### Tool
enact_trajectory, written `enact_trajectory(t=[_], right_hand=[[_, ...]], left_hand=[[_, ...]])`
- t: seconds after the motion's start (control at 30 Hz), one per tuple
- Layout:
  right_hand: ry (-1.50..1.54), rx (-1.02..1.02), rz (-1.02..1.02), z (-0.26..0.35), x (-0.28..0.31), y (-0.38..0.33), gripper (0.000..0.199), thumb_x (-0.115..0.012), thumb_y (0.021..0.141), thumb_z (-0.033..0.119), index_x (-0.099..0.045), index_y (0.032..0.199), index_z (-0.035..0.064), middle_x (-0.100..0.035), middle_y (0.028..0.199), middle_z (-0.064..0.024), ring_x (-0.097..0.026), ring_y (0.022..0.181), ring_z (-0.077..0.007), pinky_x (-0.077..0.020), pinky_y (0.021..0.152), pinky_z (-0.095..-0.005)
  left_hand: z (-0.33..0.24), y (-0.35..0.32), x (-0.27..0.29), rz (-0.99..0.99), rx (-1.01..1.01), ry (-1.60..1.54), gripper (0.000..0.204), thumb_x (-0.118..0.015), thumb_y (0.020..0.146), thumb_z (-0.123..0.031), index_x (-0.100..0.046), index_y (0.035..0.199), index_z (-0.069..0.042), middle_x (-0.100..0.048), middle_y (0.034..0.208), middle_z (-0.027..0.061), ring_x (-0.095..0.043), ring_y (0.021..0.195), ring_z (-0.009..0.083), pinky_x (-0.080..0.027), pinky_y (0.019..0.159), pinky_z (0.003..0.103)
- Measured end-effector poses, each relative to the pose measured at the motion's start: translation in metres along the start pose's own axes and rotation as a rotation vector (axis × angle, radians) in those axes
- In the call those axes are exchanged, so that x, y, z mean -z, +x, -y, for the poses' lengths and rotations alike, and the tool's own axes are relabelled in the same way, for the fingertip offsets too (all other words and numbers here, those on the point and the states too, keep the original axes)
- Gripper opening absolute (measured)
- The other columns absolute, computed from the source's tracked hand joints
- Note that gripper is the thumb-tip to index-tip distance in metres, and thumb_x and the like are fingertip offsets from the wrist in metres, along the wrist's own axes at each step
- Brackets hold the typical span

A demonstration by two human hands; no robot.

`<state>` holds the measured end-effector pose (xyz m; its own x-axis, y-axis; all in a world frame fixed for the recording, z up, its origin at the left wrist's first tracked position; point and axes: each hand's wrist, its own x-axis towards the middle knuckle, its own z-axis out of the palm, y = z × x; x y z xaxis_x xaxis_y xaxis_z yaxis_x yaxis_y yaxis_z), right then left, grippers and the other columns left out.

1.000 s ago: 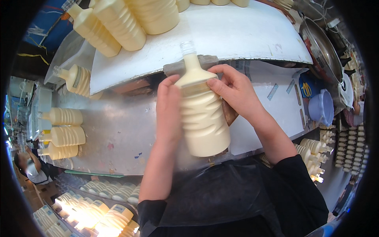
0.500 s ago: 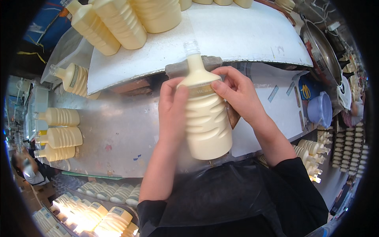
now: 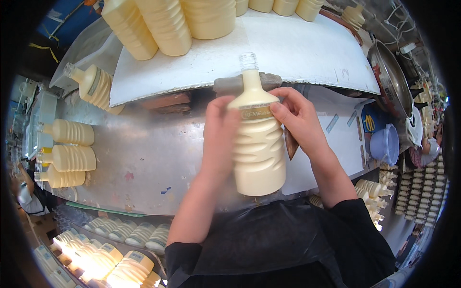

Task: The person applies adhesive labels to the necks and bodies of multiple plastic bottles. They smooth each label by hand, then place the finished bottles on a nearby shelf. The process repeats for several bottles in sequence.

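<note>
The cream-coloured ribbed bottle (image 3: 258, 144) is held upright in front of the person's chest, lifted above the metal tabletop (image 3: 144, 158), with its clear threaded neck uncapped and pointing away from them. A narrow band label (image 3: 253, 113) already sits around its shoulder, just below the neck. The left hand (image 3: 218, 137) wraps the bottle's left flank, its grip closed on the ribbed body. The right hand (image 3: 297, 122) closes on the right shoulder, with a thumb pressing on the band label's end. I judge that the band is being smoothed down, so the labelling of this bottle looks nearly done; the neck has no cap yet, and I see no label on the ribbed body.

Around it, the work looks far from finished. Three bottles lying on their sides (image 3: 67, 158) rest at the left end of the tabletop, and one more bottle (image 3: 93, 86) leans near the white board (image 3: 288, 48). A row of large standing bottles (image 3: 168, 21) fills the far edge of that board. Below the tabletop, a shelf of bottles with labels (image 3: 120, 240) lies in rows, which I take for finished ones. To the right sit a lilac plastic tub (image 3: 384, 144), a metal pan (image 3: 391, 77), and many small bottles (image 3: 413, 192) packed in rows further out.
</note>
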<state>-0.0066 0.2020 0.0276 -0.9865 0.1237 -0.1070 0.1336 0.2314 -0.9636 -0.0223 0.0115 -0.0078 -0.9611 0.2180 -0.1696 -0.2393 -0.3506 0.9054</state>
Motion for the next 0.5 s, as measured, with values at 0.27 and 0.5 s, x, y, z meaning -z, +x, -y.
enact_trajectory(t=[0.27,0.5], right_hand=[[-0.027,-0.012,0.037,0.000,0.002,-0.003,0.031,-0.067,0.099,0.025,-0.065,0.120,0.0023,-0.061,0.083,0.0040,-0.052,0.076,-0.0021,-0.0417,0.068,-0.0197],[0.413,-0.102,0.038,0.007,0.041,0.001,0.018,-0.058,0.101,0.010,-0.065,0.115,0.0008,-0.063,0.100,-0.0002,-0.058,0.094,-0.0076,-0.0474,0.087,-0.0235]], left_hand=[[0.002,0.000,-0.007,-0.055,-0.043,-0.037,0.035,-0.062,0.103,-0.025,-0.051,0.130,-0.005,-0.059,0.120,0.0085,-0.057,0.109,0.0137,-0.049,0.094,0.030],[-0.009,-0.005,-0.011,-0.076,0.052,-0.206,0.022,-0.053,0.108,-0.023,-0.055,0.124,-0.008,-0.064,0.114,0.0038,-0.062,0.102,0.0116,-0.053,0.090,0.029]])
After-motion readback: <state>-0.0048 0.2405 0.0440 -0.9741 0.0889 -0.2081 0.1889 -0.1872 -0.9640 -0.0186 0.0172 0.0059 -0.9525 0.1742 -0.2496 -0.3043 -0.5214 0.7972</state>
